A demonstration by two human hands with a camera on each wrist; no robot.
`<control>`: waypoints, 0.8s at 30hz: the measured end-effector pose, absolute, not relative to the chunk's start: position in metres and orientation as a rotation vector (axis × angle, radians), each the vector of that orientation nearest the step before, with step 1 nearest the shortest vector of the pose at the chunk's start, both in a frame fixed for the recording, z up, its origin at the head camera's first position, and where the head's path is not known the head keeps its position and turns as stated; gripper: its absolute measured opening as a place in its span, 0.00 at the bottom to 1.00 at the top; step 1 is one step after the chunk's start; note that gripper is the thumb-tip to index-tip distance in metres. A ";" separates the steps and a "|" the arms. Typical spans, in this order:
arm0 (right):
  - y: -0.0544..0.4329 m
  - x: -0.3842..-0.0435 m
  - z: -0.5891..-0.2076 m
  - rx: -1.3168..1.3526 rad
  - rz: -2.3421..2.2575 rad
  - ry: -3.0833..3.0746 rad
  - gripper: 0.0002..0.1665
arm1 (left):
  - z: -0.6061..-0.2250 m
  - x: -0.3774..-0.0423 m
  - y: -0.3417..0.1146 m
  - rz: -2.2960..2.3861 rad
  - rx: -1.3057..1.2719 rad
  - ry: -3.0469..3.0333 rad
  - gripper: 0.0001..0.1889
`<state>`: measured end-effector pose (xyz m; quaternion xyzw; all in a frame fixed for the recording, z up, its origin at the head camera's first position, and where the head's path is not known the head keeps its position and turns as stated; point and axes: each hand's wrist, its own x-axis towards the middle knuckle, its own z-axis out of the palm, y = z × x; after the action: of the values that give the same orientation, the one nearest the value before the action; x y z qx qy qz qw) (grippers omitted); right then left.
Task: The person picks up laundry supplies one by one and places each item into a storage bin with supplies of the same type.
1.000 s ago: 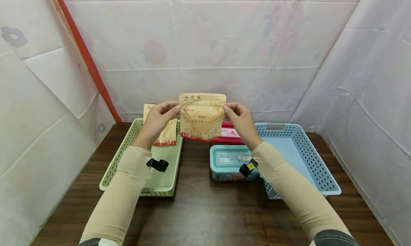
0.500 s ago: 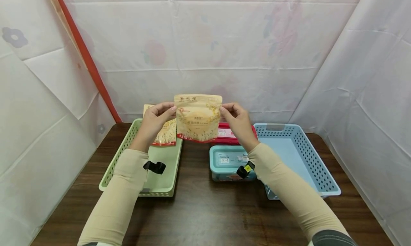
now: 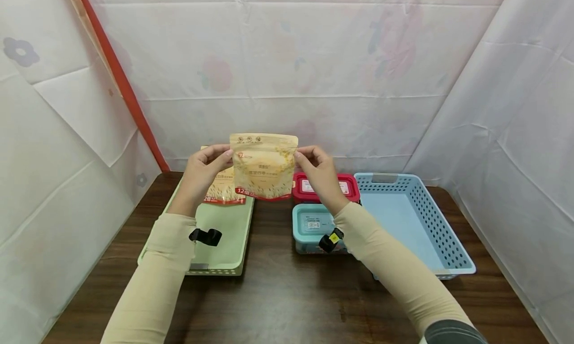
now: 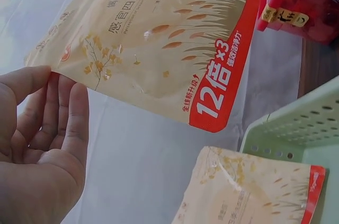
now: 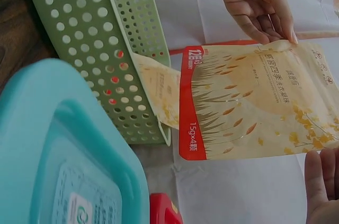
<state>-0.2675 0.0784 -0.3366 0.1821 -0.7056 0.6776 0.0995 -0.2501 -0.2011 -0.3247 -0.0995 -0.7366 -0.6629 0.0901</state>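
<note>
A beige laundry-capsule pouch [image 3: 264,167] with a red bottom band is held upright above the table. My left hand [image 3: 199,177] pinches its left edge near the top between thumb and fingers. On the opposite edge, my right hand [image 3: 319,177] pinches it the same way. The left wrist view shows the pouch [image 4: 159,33] large, tilted across the picture, with the left hand [image 4: 47,139] at its corner. A second matching pouch [image 3: 219,187] leans at the back of the green basket [image 3: 224,249], partly hidden behind the left hand.
Right of centre stand a teal lidded box [image 3: 309,234] and, behind it, a red lidded box [image 3: 347,187]. A blue perforated basket [image 3: 403,214] sits at the right, partly behind the right sleeve. White cloth walls [image 3: 287,60] enclose the dark wooden table [image 3: 278,294].
Both hands have moved left with the pouch, toward the green basket, and slightly down. More of the red box shows now, and the pouch overlaps the second pouch in the head view.
</note>
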 end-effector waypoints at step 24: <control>0.039 -0.265 -0.346 0.574 2.085 -2.034 0.12 | -0.332 -0.246 -0.230 -1.961 -0.166 -2.104 0.24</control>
<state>-0.2655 0.0393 -0.3455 0.1925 -0.6826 0.6996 0.0862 -0.2460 -0.2298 -0.3324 -0.0571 -0.7241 -0.6749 0.1302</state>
